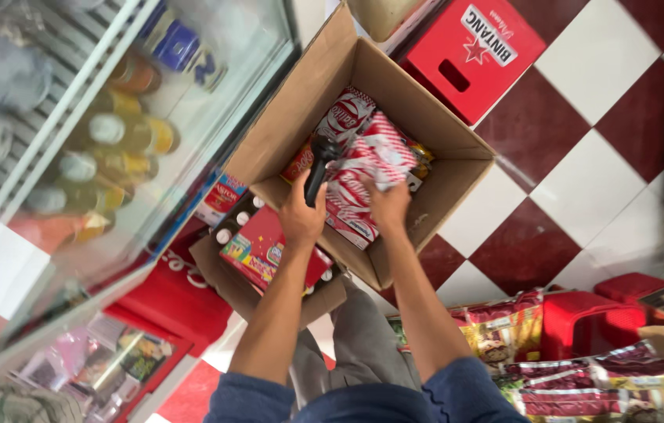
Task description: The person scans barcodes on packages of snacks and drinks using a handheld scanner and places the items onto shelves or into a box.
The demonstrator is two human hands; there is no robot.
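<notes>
Red-and-white checkered floor (575, 157) — glass-fronted fridge (73, 157) alongside

The cardboard box (434, 117) is showing matt, fibrous brown board, while the red-and-white packets (367, 168) inside are gleaming like glossy printed film. The black handheld device (320, 168) is looking like hard, faintly shiny plastic. The red crate (473, 51) is reading as smooth moulded plastic (slightly satiny), the checkered floor tiles (575, 180) are reflecting softly, and the fridge door glass (214, 94) is glaring.
</notes>
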